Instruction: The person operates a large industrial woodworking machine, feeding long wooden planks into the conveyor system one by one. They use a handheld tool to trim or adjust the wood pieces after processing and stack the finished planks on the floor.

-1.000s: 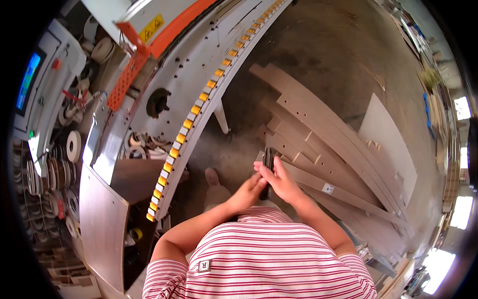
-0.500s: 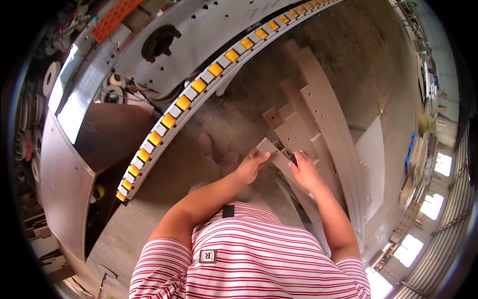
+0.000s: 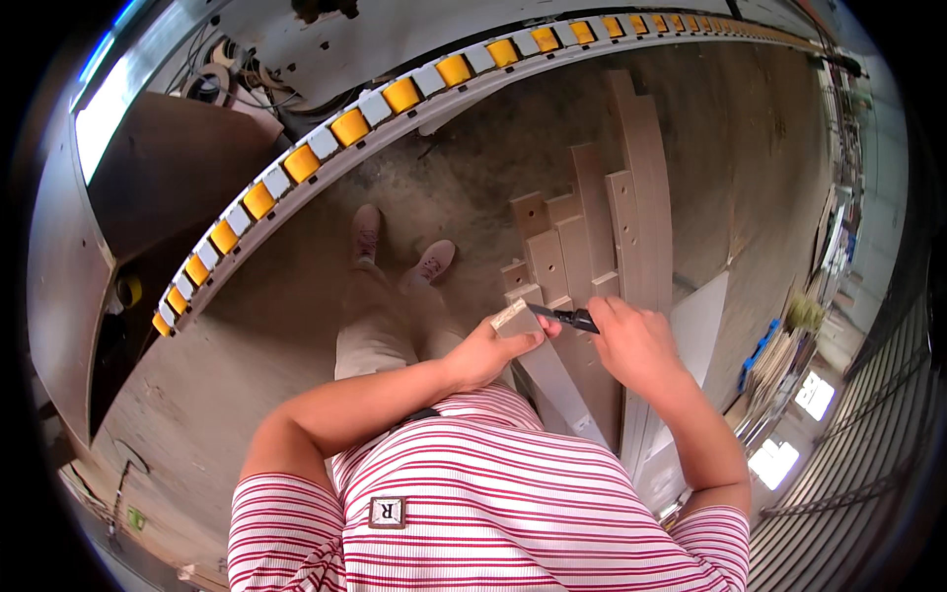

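Observation:
My left hand (image 3: 485, 355) is wrapped round the near end of a narrow light-brown board (image 3: 550, 367), thumb on its face. A pale, raw strip shows at the board's end edge. In my right hand (image 3: 636, 340) is a black-handled knife (image 3: 578, 319). Its dark blade points left and meets the board's end close to my left fingers; whether it cuts in, I cannot tell. Beyond my hands lies a stack of brown boards (image 3: 646, 197), staggered in length, several with drilled holes (image 3: 550, 266).
A roller conveyor rail (image 3: 400, 96) with yellow and grey rollers curves across the far side. Brown panels (image 3: 64, 257) stand at the left. A white sheet (image 3: 702, 316) lies right of the stack. My shoes (image 3: 432, 259) are on the concrete floor.
My view has turned, and the rail and stack shift in it. The board's end is tilted up more, showing its edge. The knife has swung to point left, against that end.

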### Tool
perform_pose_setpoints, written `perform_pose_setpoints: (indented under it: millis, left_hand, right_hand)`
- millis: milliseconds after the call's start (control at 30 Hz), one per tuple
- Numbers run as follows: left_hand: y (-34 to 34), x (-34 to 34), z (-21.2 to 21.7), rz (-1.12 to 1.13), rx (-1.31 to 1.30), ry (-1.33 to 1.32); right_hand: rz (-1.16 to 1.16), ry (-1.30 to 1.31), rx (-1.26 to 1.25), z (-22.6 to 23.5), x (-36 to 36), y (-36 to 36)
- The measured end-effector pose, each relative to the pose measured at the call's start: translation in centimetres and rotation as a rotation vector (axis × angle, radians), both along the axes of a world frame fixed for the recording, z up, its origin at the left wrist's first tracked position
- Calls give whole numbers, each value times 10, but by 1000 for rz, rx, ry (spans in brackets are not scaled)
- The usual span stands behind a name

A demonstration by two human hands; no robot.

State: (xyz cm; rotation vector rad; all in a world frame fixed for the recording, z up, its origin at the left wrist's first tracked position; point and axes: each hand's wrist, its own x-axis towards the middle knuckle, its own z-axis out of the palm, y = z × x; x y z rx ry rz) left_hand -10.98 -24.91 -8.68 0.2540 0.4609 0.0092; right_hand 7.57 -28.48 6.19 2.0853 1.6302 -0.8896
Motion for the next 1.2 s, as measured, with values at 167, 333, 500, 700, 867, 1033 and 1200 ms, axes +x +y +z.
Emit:
perform_pose_setpoints:
  millis: [167,333,500,700,867,1033,1200]
  left_hand:
    - [1,-5,16,-80,232,3]
    - [-6,-7,11,-48,198,-36]
    - [-3,-7,18,-13,203,-68]
    - [2,-9,16,-47,271,-103]
    - [-1,-6,11,-2,264,-77]
    - [1,-8,11,-37,273,-73]
    - [2,-9,12,-20,258,-76]
  right_hand:
    - [170,10,-49,10,-7,20]
    - [205,-1,-113,9,-14,25]
    - [291,-14,-63,8,-15,33]
    - [338,-26,-138,14,-15,44]
    - [369,-27,-168,21,-16,50]
    - [366,-50,-127,19,-20,49]
    - [374,-66,-162,18,-19,53]
